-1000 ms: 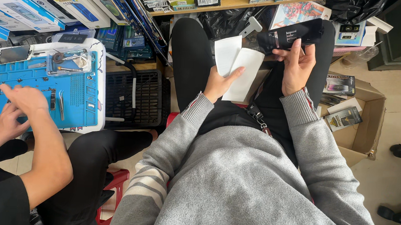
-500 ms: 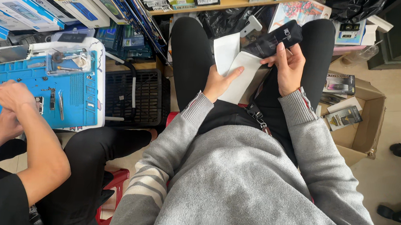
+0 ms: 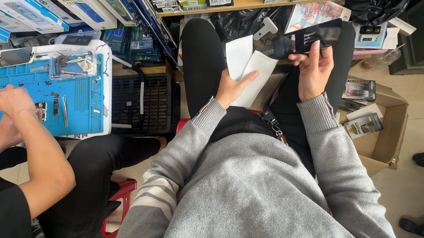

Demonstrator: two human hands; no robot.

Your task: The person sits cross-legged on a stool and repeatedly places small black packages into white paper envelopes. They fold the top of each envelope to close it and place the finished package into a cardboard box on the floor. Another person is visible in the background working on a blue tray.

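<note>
Two hands work over the lap: the left hand (image 3: pixel 231 88) pins white cards (image 3: pixel 254 77) on the thigh, the right hand (image 3: pixel 315 69) clamps a black packet (image 3: pixel 305 39) above. A steady pinch on the cards would likely stop them slipping.

Glossy black plastic packet (image 3: pixel 307 40), matt white paper sheet (image 3: pixel 252 77)
</note>
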